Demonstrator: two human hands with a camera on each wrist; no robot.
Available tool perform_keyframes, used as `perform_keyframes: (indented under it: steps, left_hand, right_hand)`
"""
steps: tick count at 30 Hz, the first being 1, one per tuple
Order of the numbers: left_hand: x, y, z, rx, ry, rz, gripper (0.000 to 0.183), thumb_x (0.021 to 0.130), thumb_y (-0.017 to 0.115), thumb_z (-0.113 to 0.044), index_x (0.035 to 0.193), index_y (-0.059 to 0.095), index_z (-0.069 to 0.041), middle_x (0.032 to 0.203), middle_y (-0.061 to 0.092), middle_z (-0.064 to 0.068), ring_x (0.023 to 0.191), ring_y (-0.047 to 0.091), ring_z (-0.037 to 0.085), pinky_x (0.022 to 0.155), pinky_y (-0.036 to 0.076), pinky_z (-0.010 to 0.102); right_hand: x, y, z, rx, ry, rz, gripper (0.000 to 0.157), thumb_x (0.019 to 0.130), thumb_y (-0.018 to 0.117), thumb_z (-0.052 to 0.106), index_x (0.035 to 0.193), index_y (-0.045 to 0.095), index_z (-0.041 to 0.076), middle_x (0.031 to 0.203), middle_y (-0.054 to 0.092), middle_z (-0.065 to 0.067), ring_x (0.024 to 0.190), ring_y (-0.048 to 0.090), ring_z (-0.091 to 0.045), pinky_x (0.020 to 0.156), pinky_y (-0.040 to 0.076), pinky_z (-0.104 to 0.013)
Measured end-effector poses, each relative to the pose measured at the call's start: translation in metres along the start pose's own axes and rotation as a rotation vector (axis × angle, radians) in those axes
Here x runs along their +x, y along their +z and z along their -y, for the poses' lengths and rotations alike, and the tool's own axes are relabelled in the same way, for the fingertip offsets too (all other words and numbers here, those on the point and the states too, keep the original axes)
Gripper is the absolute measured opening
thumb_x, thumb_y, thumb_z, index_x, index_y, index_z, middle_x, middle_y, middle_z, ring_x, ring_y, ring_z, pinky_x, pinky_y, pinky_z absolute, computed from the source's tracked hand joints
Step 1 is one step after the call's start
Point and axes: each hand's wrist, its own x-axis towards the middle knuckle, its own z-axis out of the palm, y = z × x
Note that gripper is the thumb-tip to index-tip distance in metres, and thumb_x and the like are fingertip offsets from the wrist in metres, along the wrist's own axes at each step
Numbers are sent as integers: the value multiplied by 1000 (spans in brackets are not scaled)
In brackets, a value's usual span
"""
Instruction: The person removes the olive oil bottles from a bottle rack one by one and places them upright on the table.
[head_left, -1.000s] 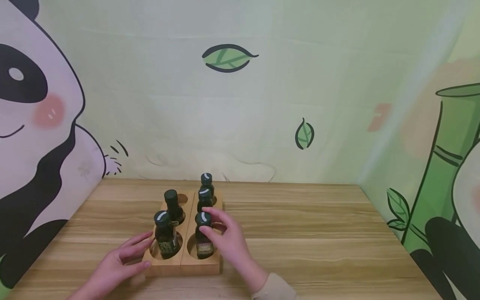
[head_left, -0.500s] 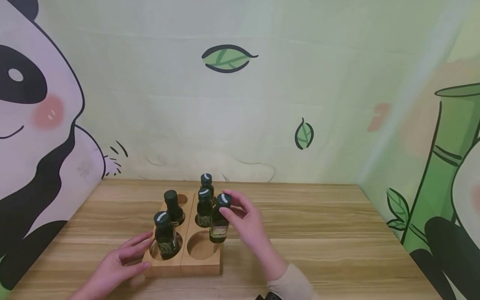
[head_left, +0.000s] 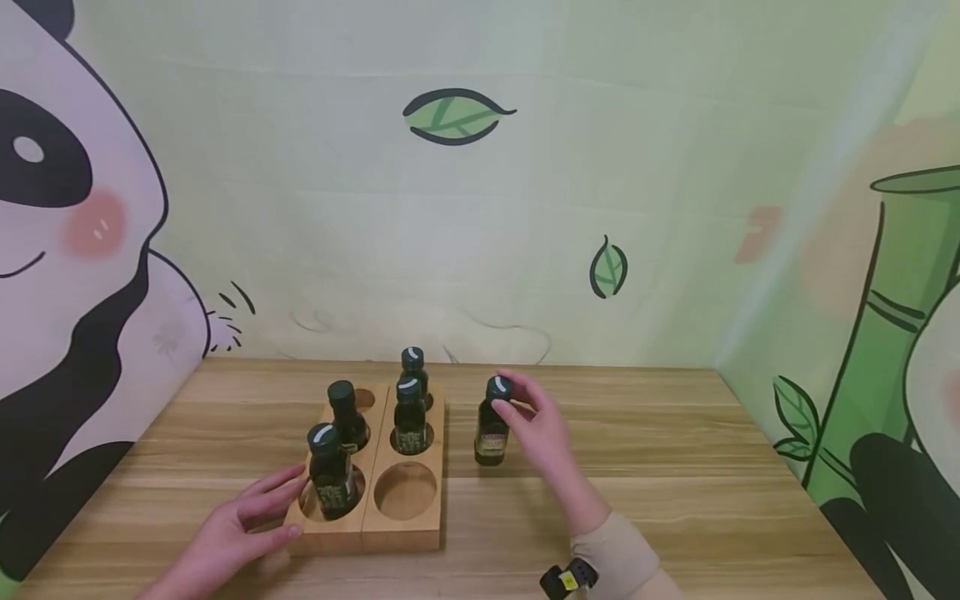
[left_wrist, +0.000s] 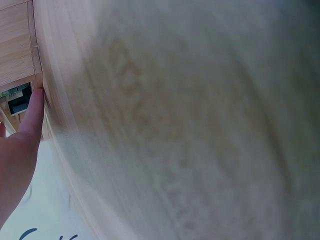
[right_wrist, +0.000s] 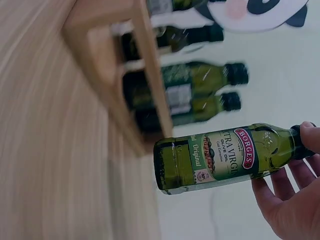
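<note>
Head view: right hand (head_left: 536, 425) pinched the cap (head_left: 499, 388) of a dark green bottle (head_left: 491, 440), thumb on one side, fingers on the other. Bottle was below the fingertips, long axis near vertical, slight lean. Couldn't tell if its base met the table (head_left: 675, 467). It was just right of the wooden rack (head_left: 405, 537), apart from the rack's edge; right hand much the nearer. Four other bottles (head_left: 333, 483) stood in the rack. Left hand (head_left: 238, 525) rested against the rack's left side, fingers loosely spread, grasping nothing. Room lay to the right along the table; the backdrop (head_left: 660, 167) bounded its back edge.

Left wrist view: mostly blurred tabletop; one outstretched finger touched the rack's edge.

Right wrist view: turned sideways. Grip was round the capped end, base pointing away from the hand; label (right_wrist: 220, 155) read Borges olive oil. Rack and its bottles behind.
</note>
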Motion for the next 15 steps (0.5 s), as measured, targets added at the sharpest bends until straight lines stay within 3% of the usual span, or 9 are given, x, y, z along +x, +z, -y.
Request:
perform_keyframes:
  steps: [8,15]
  left_hand:
    - [0,-1,0,11,4,-3,58,91,74,-31,141,55,-8,157,35,11,130,50,35,103,39,58]
    - [-1,0,-2,26,22,-1,57,91,73,-31,140,57,-7,157,36,11,138,38,38,104,36,60]
  right_hand:
    - [13,-13,-20,-60,18,-53,36,91,67,-5,126,61,-2,119,64,-23,111,60,-37,96,50,-43]
    - [23,-16,-26,-74,19,-61,37,91,66,-6,127,60,-4,122,62,-25,113,60,-39,96,49,-44]
